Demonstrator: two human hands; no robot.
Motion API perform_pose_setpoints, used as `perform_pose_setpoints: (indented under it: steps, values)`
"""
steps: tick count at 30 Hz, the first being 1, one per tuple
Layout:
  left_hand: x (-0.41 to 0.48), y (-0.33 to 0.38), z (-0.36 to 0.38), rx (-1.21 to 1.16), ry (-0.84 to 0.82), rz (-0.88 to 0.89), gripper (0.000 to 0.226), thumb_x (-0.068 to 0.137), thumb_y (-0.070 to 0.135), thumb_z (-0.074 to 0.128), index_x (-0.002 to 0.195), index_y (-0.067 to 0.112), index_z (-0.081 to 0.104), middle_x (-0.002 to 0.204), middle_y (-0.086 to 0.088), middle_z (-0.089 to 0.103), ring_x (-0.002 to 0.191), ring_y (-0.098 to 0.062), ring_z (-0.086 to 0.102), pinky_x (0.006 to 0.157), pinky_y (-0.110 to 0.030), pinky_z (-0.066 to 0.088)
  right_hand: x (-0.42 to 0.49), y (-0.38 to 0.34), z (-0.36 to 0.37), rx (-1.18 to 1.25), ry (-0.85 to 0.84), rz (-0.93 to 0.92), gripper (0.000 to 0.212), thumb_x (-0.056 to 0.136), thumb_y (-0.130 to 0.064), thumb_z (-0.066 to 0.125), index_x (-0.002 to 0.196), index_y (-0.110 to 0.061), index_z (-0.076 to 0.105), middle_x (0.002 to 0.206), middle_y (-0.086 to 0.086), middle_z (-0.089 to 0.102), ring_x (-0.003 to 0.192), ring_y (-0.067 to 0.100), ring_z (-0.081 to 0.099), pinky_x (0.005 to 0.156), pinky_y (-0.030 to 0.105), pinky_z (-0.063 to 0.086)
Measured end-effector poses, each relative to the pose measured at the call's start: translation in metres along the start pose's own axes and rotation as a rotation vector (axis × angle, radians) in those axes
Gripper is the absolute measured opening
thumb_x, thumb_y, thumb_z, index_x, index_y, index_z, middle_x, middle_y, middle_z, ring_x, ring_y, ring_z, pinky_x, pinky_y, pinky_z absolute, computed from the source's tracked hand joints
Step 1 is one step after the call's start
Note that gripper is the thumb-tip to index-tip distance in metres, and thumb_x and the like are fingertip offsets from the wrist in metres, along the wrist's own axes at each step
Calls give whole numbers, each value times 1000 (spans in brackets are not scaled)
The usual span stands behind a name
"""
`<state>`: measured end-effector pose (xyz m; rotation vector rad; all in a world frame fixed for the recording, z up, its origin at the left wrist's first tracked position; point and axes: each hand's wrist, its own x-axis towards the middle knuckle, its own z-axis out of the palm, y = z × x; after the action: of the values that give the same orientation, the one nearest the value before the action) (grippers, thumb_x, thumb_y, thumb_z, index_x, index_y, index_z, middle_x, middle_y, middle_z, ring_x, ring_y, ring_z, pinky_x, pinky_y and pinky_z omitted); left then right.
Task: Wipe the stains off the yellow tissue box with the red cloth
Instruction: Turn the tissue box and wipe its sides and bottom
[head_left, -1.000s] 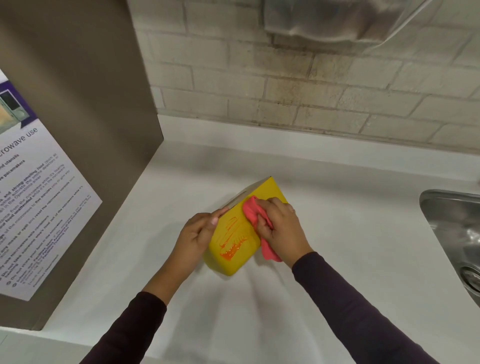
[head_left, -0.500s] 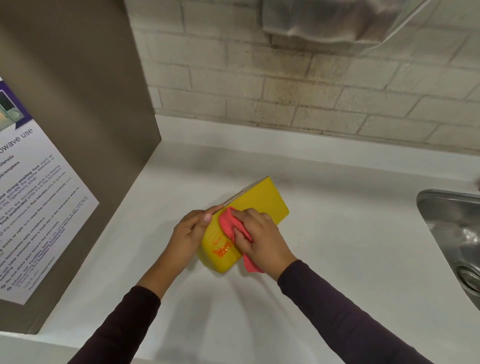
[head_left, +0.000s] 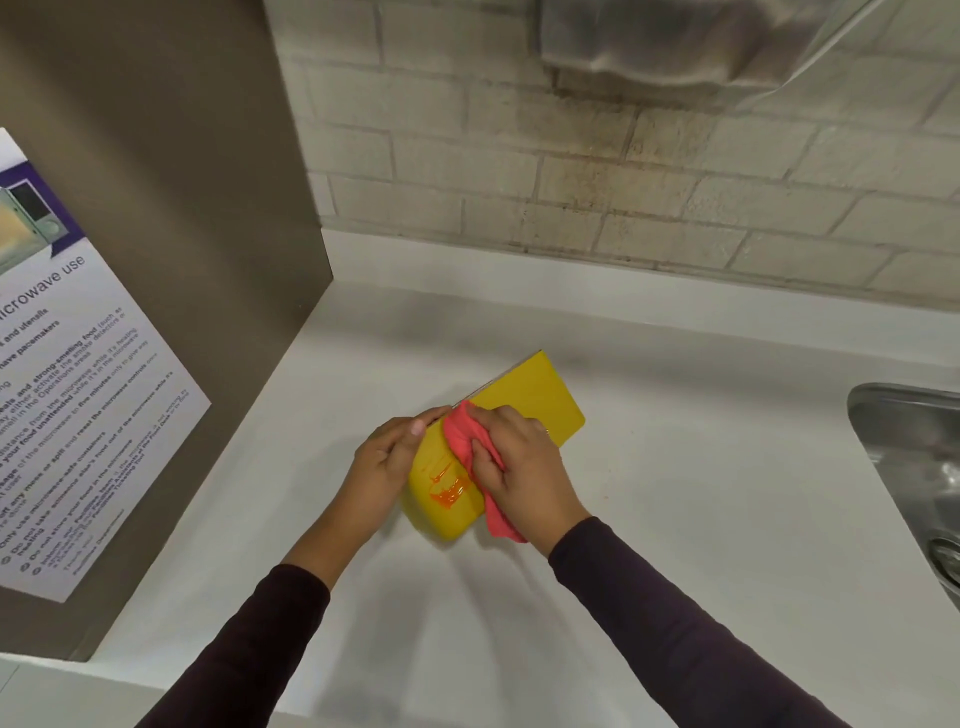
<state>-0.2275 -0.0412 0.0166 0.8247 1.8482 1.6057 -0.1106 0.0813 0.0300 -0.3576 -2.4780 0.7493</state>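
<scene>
The yellow tissue box (head_left: 535, 397) lies on the white counter (head_left: 701, 519), its long side running from near left to far right. Orange smears (head_left: 449, 486) cover its near end. My left hand (head_left: 387, 462) grips the box's left side, thumb on the upper edge. My right hand (head_left: 522, 475) presses the crumpled red cloth (head_left: 462, 436) onto the middle of the box's top face, just beyond the smears; a tail of the cloth hangs down by my wrist.
A brown panel (head_left: 171, 208) with a microwave-use notice (head_left: 67, 395) walls off the left. A steel sink (head_left: 919, 467) is sunk into the counter at the right edge. A brick wall (head_left: 623, 171) stands behind, with a metal dispenser (head_left: 675, 41) above.
My right hand with the cloth slid down the box toward me over the stain, then back up a little. The orange smear looks smaller and more spread than one second ago.
</scene>
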Motion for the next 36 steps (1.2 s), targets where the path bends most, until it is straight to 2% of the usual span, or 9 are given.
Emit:
perform_pose_setpoints:
  steps: [4, 7, 12, 14, 17, 19, 24, 32, 36]
  values:
    - [1, 0, -1, -5, -18, -3, 31, 90, 42, 39, 107, 41, 66, 115, 8, 65, 111, -5, 58, 97, -27, 44, -7, 2, -3, -84, -116, -165, 38, 87, -17, 59, 123, -5, 57, 96, 13, 63, 82, 26, 57, 80, 26, 31]
    - [3, 1, -2, 27, -36, 14, 32, 96, 31, 38, 102, 47, 65, 107, 17, 68, 105, 0, 60, 88, -16, 46, -7, 17, -16, -221, -173, -260, 38, 86, -17, 59, 122, -5, 58, 96, 13, 64, 80, 30, 60, 79, 28, 32]
    - [4, 2, -2, 41, -21, 13, 30, 96, 31, 38, 102, 47, 62, 108, 18, 63, 100, 9, 58, 79, -8, 46, 5, 27, -17, -71, -41, 36, 35, 92, -15, 54, 127, -9, 54, 102, 12, 60, 91, 33, 55, 84, 29, 34]
    - [4, 4, -2, 33, -14, 21, 30, 97, 30, 39, 102, 48, 62, 105, 20, 65, 100, 10, 58, 78, -6, 45, 8, 21, -10, -41, 0, 75, 34, 93, -18, 51, 126, -9, 55, 106, 12, 61, 93, 33, 55, 85, 33, 38]
    - [3, 2, 0, 49, -9, 50, 29, 94, 37, 37, 101, 49, 62, 101, 27, 67, 101, 8, 59, 81, -7, 44, 8, 6, -1, -10, -8, 9, 37, 92, -20, 49, 127, -9, 54, 104, 11, 62, 93, 27, 56, 85, 29, 37]
    - [4, -2, 0, 60, 13, 47, 31, 91, 42, 35, 103, 47, 63, 106, 20, 67, 105, 4, 58, 89, -13, 42, 6, -5, 5, -10, -46, -58, 37, 91, -18, 50, 127, -8, 54, 102, 10, 62, 90, 25, 55, 83, 26, 34]
    - [6, -6, -3, 56, -40, 72, 44, 94, 48, 32, 115, 28, 65, 118, 6, 66, 116, -7, 57, 101, -24, 41, 3, -13, 4, -89, -143, -203, 35, 89, -15, 54, 123, -6, 57, 95, 11, 62, 81, 27, 57, 75, 36, 40]
    - [6, 8, -5, 18, -89, 37, 36, 94, 36, 31, 111, 33, 62, 112, 15, 65, 105, 6, 59, 86, -7, 42, 7, 0, -7, -176, -248, -357, 34, 80, -3, 66, 114, -8, 65, 87, 14, 60, 76, 29, 58, 72, 34, 40]
    - [5, 8, -4, 27, -54, 31, 34, 99, 24, 32, 106, 36, 62, 109, 17, 64, 100, 12, 58, 82, -4, 42, 4, 16, -16, -207, -197, -311, 31, 85, -11, 58, 116, -9, 64, 89, 15, 60, 77, 30, 58, 76, 33, 36]
